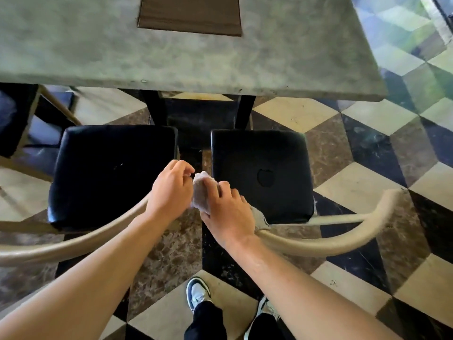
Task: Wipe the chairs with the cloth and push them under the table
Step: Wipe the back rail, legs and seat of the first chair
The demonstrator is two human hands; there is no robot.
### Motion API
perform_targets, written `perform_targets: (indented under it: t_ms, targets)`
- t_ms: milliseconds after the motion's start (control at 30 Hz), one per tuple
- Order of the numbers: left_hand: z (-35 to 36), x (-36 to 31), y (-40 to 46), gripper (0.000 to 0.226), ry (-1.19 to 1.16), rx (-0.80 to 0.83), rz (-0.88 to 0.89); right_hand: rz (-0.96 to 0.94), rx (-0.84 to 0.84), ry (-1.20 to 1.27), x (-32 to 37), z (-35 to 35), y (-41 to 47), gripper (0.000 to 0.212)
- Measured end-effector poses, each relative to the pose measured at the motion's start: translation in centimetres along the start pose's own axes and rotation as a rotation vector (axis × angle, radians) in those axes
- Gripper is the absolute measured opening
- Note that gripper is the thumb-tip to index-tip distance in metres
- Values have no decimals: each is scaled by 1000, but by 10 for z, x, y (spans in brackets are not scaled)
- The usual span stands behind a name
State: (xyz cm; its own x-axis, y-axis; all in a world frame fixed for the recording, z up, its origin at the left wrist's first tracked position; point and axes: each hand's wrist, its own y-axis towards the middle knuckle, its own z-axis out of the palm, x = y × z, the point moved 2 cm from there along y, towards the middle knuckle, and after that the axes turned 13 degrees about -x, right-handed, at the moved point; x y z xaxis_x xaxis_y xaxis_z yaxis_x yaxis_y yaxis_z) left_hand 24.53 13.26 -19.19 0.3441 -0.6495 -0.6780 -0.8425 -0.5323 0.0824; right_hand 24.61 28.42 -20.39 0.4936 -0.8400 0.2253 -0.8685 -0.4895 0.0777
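No words, numbers or labels can be read anywhere. The one sign is an apple-shaped mark [265,177] with a bite in its right side, a faint dark outline on the black seat of the right chair [282,153], near the seat's middle. It carries no lettering. The placemat [190,15] on the table [294,57] is plain, and the shoes [198,294] show only stripes, too small to tell a brand.
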Motion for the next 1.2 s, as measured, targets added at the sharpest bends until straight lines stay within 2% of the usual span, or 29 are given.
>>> perform_targets:
  t_ms: [67,133,200,300,367,433,567,700,800,900,967,1067,1133,1200]
  targets:
    - [7,-4,-2,22,15,-31,-32,-40,-20,-16,-21,-9,-20,78]
    - [17,-14,-4,21,40,-53,-22,-93,-43,-82,-49,-21,-46,79]
    - [26,-25,-6,20,79,-45,42,-147,-38,-139,-72,-31,-70,74]
    - [45,-44,-15,20,84,57,103,-161,-14,-190,-81,-38,-77,62]
    - [59,-48,-21,21,46,130,-34,-132,28,-172,-68,-37,-64,60]
    - [67,-42,-22,23,40,116,-190,-125,42,-127,-52,-32,-47,60]
    - [79,-26,-9,31,164,143,-235,-122,-4,-120,-47,-23,-35,56]
    - [84,-32,-14,46,332,149,-72,-232,-47,-129,-82,-32,-62,60]
    - [82,-42,-21,58,471,183,-23,-310,-107,-96,-126,-45,-89,58]
    - [81,-55,-30,64,647,186,73,-315,-158,-45,-177,-58,-111,61]
    - [87,-76,-47,61,624,175,239,-266,-214,10,-217,-68,-118,60]
    - [107,-120,-84,48,477,261,468,-181,-293,26,-277,-79,-117,50]
    - [125,-151,-108,46,398,326,433,-135,-289,0,-312,-84,-112,46]
    - [146,-176,-126,50,330,361,290,-113,-301,-15,-333,-85,-106,44]
